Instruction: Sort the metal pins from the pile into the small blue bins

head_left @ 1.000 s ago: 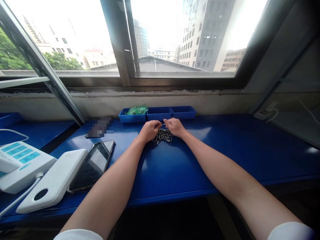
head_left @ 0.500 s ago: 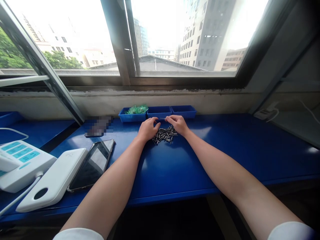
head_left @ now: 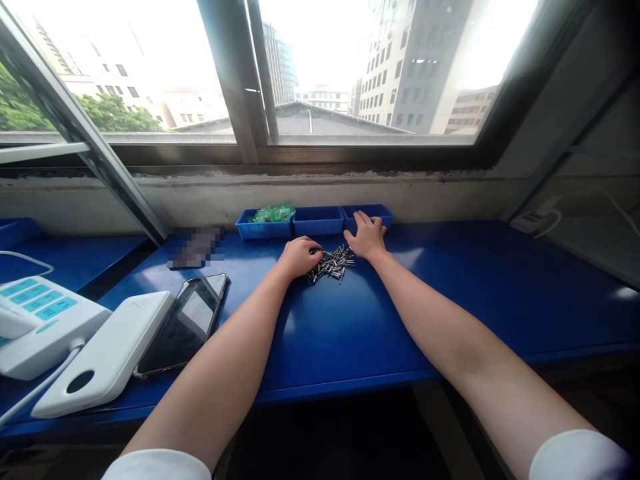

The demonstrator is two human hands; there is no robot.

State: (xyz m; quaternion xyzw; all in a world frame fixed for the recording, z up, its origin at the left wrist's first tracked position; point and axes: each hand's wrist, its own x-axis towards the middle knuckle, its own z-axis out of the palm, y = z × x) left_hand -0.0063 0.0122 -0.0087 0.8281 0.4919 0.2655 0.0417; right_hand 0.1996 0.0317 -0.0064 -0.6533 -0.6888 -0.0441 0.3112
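Currently the left hand [head_left: 299,257] rests by the left side of the heap of metal pins [head_left: 332,265] on the blue bench [head_left: 345,333], its fingers curled; whether they grip a pin, I cannot tell. The right hand [head_left: 369,237] reaches over the front rim of the right bin [head_left: 383,217], its fingers spread and released, thumb apart. Beside it stand the middle bin [head_left: 319,227] and the left bin [head_left: 264,231], which holds green plastic [head_left: 274,213]. A phone [head_left: 186,323] lies near the left forearm.

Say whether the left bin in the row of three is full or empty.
The bin is nearly full: green plastic rises above its rim.
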